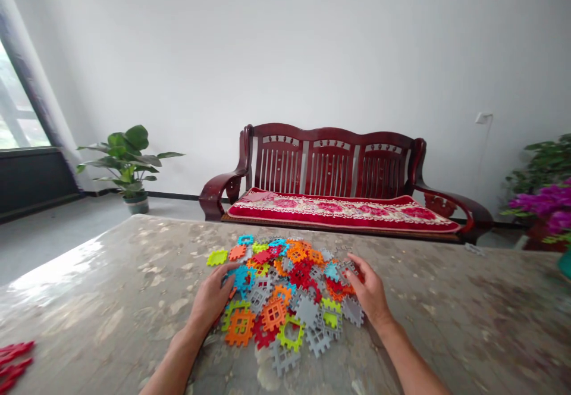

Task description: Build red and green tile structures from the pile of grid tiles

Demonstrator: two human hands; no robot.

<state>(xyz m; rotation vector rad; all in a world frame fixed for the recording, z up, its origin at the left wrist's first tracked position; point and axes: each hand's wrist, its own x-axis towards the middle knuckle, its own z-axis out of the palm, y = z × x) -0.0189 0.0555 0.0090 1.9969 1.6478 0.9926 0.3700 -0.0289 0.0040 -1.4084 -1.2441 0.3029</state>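
A loose heap of flat plastic interlocking tiles with notched edges, in orange, red, blue, lime green and grey, lies on the table in front of me. My left hand point(214, 294) rests at the heap's left side, its fingers stretched towards a blue tile point(243, 280). On the opposite side my right hand point(369, 289) has its thumb and fingers apart, by a grey tile point(348, 272) at the edge. An orange tile point(240, 327) and a lime green tile point(291, 332) lie at the near side. Many tiles overlap, so the lower ones are partly hidden.
The table point(111, 300) has a patterned grey-brown cover. Red plastic pieces point(15, 362) lie at its left edge, and a small grey piece point(474, 249) lies far right. Beyond stands a wooden bench point(332, 163) with a red cushion; a potted plant point(134, 169) is left.
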